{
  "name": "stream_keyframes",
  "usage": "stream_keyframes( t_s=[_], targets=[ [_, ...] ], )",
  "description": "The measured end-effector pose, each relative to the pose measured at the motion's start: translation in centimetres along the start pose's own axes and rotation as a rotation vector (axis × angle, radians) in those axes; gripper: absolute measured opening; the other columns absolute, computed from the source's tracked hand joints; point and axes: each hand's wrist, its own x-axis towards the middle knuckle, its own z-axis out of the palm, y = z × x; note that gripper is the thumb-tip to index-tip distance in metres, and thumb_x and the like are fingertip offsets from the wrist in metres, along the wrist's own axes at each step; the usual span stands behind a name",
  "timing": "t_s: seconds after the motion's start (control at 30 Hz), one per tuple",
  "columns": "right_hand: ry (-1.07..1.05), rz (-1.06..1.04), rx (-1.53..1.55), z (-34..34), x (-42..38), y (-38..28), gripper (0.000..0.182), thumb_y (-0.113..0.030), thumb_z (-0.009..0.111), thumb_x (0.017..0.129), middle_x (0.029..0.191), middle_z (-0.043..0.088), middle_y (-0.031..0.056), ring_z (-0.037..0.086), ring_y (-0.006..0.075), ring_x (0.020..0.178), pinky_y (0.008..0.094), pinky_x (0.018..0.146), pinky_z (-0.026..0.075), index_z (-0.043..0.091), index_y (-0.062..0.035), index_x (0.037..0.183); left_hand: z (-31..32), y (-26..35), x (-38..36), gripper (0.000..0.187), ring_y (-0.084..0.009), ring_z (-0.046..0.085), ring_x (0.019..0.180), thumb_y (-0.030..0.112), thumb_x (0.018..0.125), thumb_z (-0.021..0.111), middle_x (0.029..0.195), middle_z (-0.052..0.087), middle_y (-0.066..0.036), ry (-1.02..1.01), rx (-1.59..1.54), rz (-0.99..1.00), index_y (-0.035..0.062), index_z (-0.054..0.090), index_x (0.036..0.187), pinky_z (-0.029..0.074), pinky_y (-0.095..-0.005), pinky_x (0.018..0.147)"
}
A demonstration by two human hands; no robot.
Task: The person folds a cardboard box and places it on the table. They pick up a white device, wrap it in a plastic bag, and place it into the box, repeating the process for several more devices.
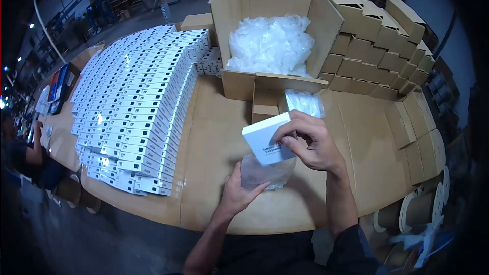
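Note:
My right hand [311, 142] grips a flat white box [265, 131] with dark print on its face, tilted above the table. Just below it, my left hand [240, 189] has its fingers and thumb around a clear plastic bag [262, 173]. The lower edge of the white box overlaps the top of the bag in this view. Behind the right hand stands a small open carton [264, 103] with plastic-wrapped packs [305, 103] in it.
A large stack of white boxes [137, 97] fills the left. A big carton [326, 30] holds a heap of plastic bags [272, 43]. Brown cartons [377, 46] are piled at the back right. Cable spools [423, 209] stand lower right. Another person [30, 147] is at far left.

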Motion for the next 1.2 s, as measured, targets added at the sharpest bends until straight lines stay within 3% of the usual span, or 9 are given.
stream_keyframes(
  t_s=[0.13,0.23,0.47,0.67,0.7,0.83,0.93,1.1,1.2],
  targets=[
    [-0.065,-0.003,0.029,0.5,0.4,0.3,0.016,-0.001,0.065,0.091,0.093,0.071,0.0109,0.067,0.0233,0.084,0.0364,0.076,0.052,0.076,-0.003,0.103,0.3,0.0,0.0,0.075,-0.0201,0.066,0.119,0.005,0.079,0.09,0.127,0.067,-0.015,-0.033,-0.017,-0.095,-0.0047,0.049,0.141,0.053,-0.0366,0.104],
    [-0.083,0.054,0.091,1.0,0.1,0.2,0.018,-0.005,0.061,0.097,0.098,0.073,0.0122,0.07,0.0249,0.091,0.0366,0.083,0.054,0.076,-0.0016,0.107,0.4,-1.4,0.2,0.077,-0.0262,0.072,0.112,0.017,0.08,0.091,0.119,0.073,-0.018,-0.004,-0.088,-0.018,-0.003,0.05,0.143,0.057,-0.0399,0.098],
    [-0.04,0.195,0.193,1.7,-1.6,2.1,0.022,-0.01,0.057,0.103,0.104,0.074,0.0124,0.07,0.0227,0.096,0.0361,0.088,0.054,0.075,-0.0015,0.112,0.8,-1.1,0.4,0.073,-0.0209,0.063,0.125,0.004,0.081,0.088,0.135,0.063,-0.014,-0.008,-0.338,-0.05,-0.0035,0.05,0.143,0.052,-0.0365,0.106],
    [0.02,0.3,0.31,2.9,-3.8,4.0,0.026,-0.014,0.055,0.105,0.108,0.075,0.0123,0.069,0.0202,0.104,0.0351,0.094,0.052,0.074,0.0001,0.115,0.9,-2.9,0.3,0.043,-0.0148,0.059,0.121,0.021,0.109,0.057,0.133,0.062,-0.009,-0.001,-0.778,-0.229,-0.0032,0.051,0.143,0.047,-0.0312,0.106],
    [-0.049,0.335,0.359,2.9,-4.4,4.7,0.027,-0.012,0.055,0.105,0.119,0.072,0.0115,0.066,0.0193,0.111,0.0349,0.099,0.05,0.071,0.0004,0.124,1.1,-3.5,0.3,0.042,-0.012,0.058,0.117,0.027,0.115,0.042,0.13,0.063,-0.007,-0.003,-0.643,-0.224,-0.0032,0.052,0.142,0.046,-0.0295,0.104],
    [0.19,0.361,0.617,5.1,-5.7,4.8,0.044,-0.01,0.062,0.102,0.137,0.061,0.0145,0.058,0.0202,0.125,0.0369,0.11,0.046,0.054,0.0018,0.143,1.2,-3.9,0.5,0.039,-0.0103,0.059,0.114,0.027,0.114,0.046,0.124,0.066,-0.007,0.057,-0.711,-0.284,-0.0024,0.056,0.137,0.047,-0.0295,0.101],
    [0.423,0.404,0.746,6.6,-7.7,5.2,0.043,-0.003,0.068,0.098,0.127,0.065,0.0134,0.062,0.0145,0.116,0.0306,0.102,0.051,0.055,0.003,0.138,1.5,-3.5,0.8,0.038,-0.0106,0.06,0.111,0.028,0.114,0.046,0.122,0.066,-0.006,0.136,-0.724,-0.239,-0.002,0.057,0.135,0.049,-0.0291,0.099],
    [0.582,0.586,0.855,9.3,-9.7,6.2,0.012,-0.003,0.068,0.101,0.098,0.069,0.0015,0.061,0.0059,0.089,0.0212,0.079,0.049,0.067,0.0018,0.112,1.0,-3.5,0.8,0.044,-0.0134,0.063,0.112,0.032,0.115,0.041,0.125,0.066,-0.009,0.087,-0.576,-0.195,-0.0033,0.057,0.136,0.049,-0.0306,0.1],
    [0.607,0.554,0.802,9.5,-10.0,6.6,0.012,-0.003,0.068,0.101,0.099,0.069,0.0019,0.06,0.0053,0.087,0.0207,0.078,0.049,0.067,0.0014,0.112,0.9,-4.2,0.9,0.049,-0.0154,0.062,0.116,0.035,0.115,0.038,0.129,0.066,-0.01,0.075,-0.482,-0.16,-0.0041,0.059,0.134,0.048,-0.0328,0.104]
  ],
)
